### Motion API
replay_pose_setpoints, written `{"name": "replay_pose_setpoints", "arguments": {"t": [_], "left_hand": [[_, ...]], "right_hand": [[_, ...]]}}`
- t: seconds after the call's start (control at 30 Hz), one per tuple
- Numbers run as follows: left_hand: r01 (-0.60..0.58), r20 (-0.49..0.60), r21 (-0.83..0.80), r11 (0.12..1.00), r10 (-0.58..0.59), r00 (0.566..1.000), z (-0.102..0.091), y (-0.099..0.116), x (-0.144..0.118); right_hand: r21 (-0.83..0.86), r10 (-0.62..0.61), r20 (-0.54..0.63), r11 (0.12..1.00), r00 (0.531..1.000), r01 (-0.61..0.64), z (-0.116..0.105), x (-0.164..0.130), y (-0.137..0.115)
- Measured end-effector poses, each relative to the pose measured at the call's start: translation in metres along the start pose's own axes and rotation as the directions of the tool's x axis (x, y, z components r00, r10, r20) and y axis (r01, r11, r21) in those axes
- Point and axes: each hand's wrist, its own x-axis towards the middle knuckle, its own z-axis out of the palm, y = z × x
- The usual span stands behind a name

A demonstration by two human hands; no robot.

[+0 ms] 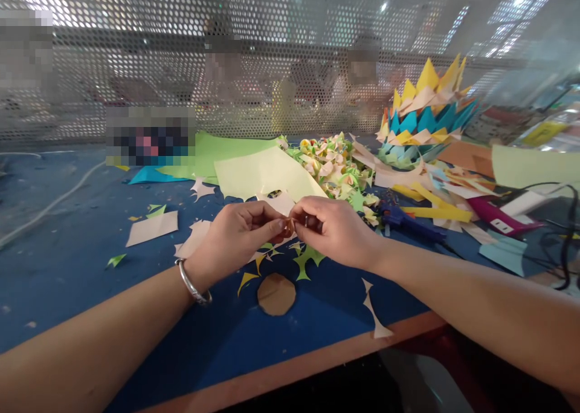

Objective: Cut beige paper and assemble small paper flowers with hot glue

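My left hand (247, 231) and my right hand (333, 228) meet fingertip to fingertip above the table. Pinched between them is a small orange-tan paper piece (289, 224), mostly covered by the fingers, so its shape is unclear. A silver bangle (193, 285) circles my left wrist. Just below the hands lies a round brown cardboard disc (276, 294). Green paper scraps (308, 260) and a yellow scrap (247, 280) are scattered beneath the fingers.
Behind the hands lie a pale yellow sheet (263, 170) and a heap of small folded papers (338, 165). At right are a layered paper craft (428, 120), a blue glue gun (412, 222) and a magenta-white power strip (502, 216). A perforated metal screen (290, 44) stands beyond.
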Motion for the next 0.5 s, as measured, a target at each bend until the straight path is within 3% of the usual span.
{"name": "replay_pose_setpoints", "arguments": {"t": [0.5], "left_hand": [[-0.011, -0.028, -0.008, 1.0, 0.011, 1.0, -0.006, -0.011, 0.004]], "right_hand": [[0.138, 0.04, 0.043, 0.989, 0.998, -0.046, 0.0, 0.012, 0.003]]}}
